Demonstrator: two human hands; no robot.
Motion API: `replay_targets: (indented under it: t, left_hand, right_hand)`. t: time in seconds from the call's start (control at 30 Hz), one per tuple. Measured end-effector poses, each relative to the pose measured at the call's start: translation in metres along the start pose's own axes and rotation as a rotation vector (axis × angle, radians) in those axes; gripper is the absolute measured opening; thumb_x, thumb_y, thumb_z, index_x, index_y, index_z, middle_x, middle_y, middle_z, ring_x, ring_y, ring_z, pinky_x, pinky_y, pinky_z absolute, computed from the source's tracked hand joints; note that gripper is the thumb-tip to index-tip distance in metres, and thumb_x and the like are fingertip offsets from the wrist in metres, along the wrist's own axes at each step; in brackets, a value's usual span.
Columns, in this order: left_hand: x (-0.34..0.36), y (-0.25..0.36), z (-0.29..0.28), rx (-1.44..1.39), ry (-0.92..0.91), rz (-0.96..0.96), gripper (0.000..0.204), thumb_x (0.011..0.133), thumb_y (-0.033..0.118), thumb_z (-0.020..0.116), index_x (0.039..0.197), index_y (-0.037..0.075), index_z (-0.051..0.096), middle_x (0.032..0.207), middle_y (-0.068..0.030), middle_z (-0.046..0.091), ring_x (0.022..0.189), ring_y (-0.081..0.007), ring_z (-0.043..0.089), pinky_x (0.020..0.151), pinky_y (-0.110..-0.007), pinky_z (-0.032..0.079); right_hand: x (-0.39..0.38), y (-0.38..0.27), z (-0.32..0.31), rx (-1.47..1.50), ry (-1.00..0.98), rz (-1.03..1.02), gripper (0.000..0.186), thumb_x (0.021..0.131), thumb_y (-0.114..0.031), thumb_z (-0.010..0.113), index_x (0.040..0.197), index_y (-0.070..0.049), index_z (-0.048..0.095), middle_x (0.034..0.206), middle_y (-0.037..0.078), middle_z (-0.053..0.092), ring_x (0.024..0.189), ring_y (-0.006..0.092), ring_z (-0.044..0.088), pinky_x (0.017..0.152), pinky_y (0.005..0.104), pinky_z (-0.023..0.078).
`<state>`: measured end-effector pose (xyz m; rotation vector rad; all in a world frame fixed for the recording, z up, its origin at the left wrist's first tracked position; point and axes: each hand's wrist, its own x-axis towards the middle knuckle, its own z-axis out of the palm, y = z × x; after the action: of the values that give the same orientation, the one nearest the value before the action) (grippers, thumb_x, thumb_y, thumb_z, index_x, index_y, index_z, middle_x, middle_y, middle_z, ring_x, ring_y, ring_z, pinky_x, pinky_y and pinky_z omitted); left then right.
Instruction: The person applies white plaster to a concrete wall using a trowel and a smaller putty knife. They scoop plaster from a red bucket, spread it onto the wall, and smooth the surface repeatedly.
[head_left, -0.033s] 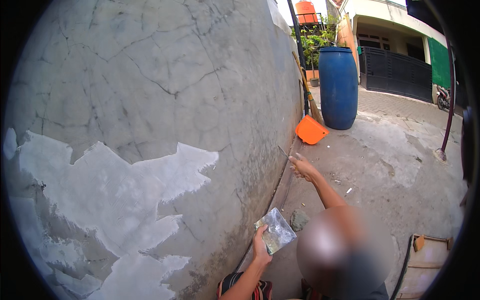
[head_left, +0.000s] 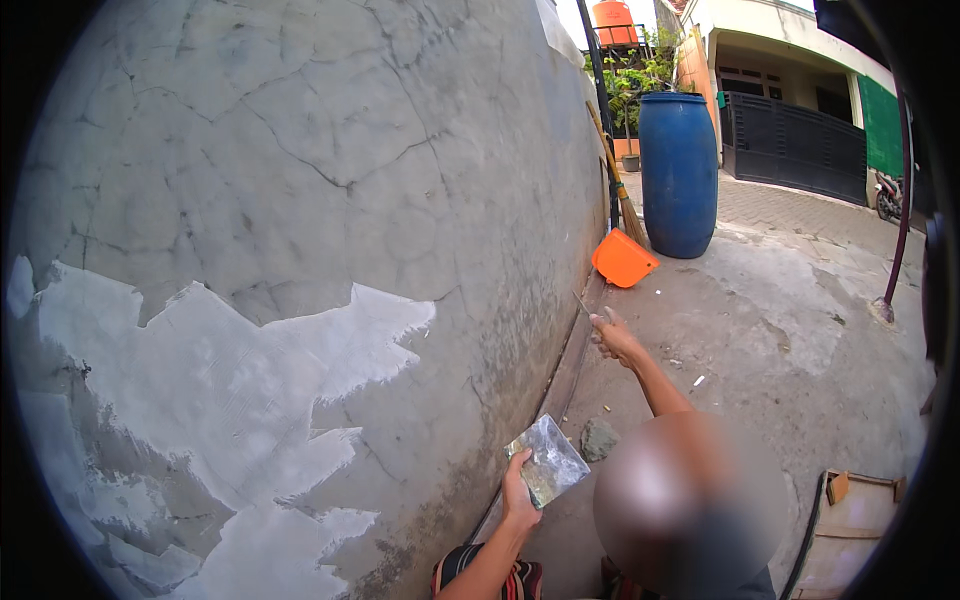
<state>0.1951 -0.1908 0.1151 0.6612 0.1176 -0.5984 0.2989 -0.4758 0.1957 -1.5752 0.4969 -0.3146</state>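
My left hand (head_left: 518, 492) is closed on the near-left edge of a flat, square plate (head_left: 556, 462) smeared white and grey, with the thumb on top. Farther off, my right arm reaches out low beside the wall. My right hand (head_left: 614, 338) is wrapped round a putty knife (head_left: 581, 302), its thin blade seen nearly edge-on and apart from the wall. On the cracked grey wall (head_left: 300, 180) to my left, rough-edged patches of pale putty (head_left: 250, 370) cover the lower part.
An orange dustpan (head_left: 624, 259) and a broom (head_left: 627, 205) lean by the wall, beside a tall blue barrel (head_left: 679, 175). A grey stone (head_left: 599, 440) lies near the plate. At lower right is a wooden panel (head_left: 850, 535); a thin post (head_left: 893, 230) stands at right.
My right hand and the putty knife have shifted slightly to the right, away from the wall. The left hand with the plate has barely moved.
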Motion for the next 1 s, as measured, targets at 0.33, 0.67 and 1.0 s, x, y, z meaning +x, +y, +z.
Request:
replay_targets:
  t: [0.33,0.67,1.0]
  left_hand:
    - [-0.041,0.007,0.026,0.03,-0.015,-0.139,0.027,0.094,0.021,0.054,0.114,0.004,0.064,0.102,-0.0104,0.073,0.089,-0.024,0.073,0.069,-0.038,0.061]
    - [-0.031,-0.044,0.023,0.32,0.266,0.063,0.034,0.097,0.028,0.055,0.122,0.004,0.058,0.113,-0.0087,0.068,0.1,-0.0231,0.067,0.088,-0.038,0.055]
    - [0.025,-0.211,-0.109,0.141,0.337,-0.419,0.042,0.092,0.034,0.057,0.121,0.004,0.054,0.121,-0.0132,0.063,0.116,-0.0271,0.059,0.106,-0.047,0.045]
  right_hand:
    - [-0.135,0.26,-0.209,-0.74,0.196,0.02,0.039,0.09,-0.033,0.056,0.083,0.003,0.068,0.074,0.023,0.066,0.073,0.0367,0.067,0.07,0.0465,0.049]
    - [-0.241,0.288,-0.29,-0.897,0.104,0.106,0.026,0.081,-0.023,0.069,0.093,0.0,0.069,0.083,0.022,0.069,0.083,0.039,0.067,0.074,0.0477,0.051]
    - [-0.144,0.331,-0.245,-1.412,-0.047,-0.176,0.005,0.068,-0.003,0.069,0.072,-0.004,0.071,0.078,0.02,0.069,0.079,0.0359,0.071,0.065,0.043,0.055]
